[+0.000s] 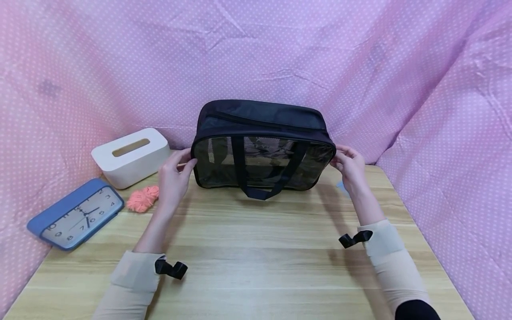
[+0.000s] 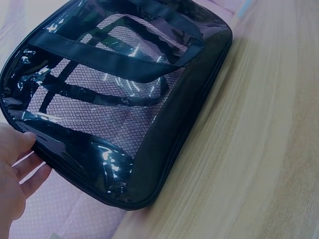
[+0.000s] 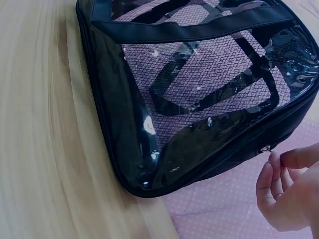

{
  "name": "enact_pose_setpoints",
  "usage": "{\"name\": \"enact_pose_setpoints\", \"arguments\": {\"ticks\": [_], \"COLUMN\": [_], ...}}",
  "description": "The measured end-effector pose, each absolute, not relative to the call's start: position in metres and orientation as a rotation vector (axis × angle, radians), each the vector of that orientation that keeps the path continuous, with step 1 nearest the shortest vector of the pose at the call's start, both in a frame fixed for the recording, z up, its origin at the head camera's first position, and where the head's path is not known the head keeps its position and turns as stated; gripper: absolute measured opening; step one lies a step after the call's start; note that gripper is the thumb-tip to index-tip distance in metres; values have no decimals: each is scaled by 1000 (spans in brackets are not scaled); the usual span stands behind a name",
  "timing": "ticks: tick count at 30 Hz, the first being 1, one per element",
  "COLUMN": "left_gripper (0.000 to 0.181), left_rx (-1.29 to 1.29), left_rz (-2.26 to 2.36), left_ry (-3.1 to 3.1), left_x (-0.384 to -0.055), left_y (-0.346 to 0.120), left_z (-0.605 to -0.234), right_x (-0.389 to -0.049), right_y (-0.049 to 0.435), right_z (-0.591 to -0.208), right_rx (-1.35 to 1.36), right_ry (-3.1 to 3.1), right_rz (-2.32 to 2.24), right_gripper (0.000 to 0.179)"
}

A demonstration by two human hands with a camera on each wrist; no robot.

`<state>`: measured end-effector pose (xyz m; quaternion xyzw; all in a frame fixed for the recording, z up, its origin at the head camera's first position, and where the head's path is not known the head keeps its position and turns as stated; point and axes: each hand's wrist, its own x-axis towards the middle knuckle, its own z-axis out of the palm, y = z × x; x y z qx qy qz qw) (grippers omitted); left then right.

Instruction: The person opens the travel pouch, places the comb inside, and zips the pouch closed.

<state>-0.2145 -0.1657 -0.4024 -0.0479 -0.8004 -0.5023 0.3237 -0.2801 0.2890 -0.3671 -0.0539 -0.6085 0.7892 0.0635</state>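
Observation:
A black bag (image 1: 224, 166) with a see-through front and a strap handle stands upright on the table between both hands. At its left side my left hand (image 1: 174, 178) grips the edge; the left wrist view shows the thumb (image 2: 25, 142) over the front piping and the fingers behind. My right hand (image 1: 352, 169) is at the opposite side. In the right wrist view its thumb and fingertips pinch the small zipper pull (image 3: 265, 149) on the bag's side panel. Through the clear front, mesh and the rear strap show.
On the left of the wooden table (image 1: 240, 249) stand a white tissue box (image 1: 136, 161) and a blue clock (image 1: 80, 215), with a coral yarn bundle (image 1: 142, 198) beside them. A small light-blue item (image 1: 342, 188) lies by the right wrist. Pink dotted cloth (image 1: 256, 53) hangs behind.

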Motion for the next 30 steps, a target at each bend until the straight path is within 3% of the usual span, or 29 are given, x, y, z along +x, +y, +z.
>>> {"name": "enact_pose_setpoints", "arguments": {"ticks": [13,30], "left_gripper": [23,24], "left_rx": [-140,-126], "left_rz": [-1341,-1336], "left_ry": [-2099,-2094], "left_x": [-215,-216], "left_y": [-166,-166], "left_z": [-403,-403], "right_x": [-284,-292], "right_y": [296,294], "right_z": [-337,-292], "right_rx": [-57,73], "right_ry": [-1932,-2215], "right_rz": [2362,2052], "right_gripper": [16,22]}}
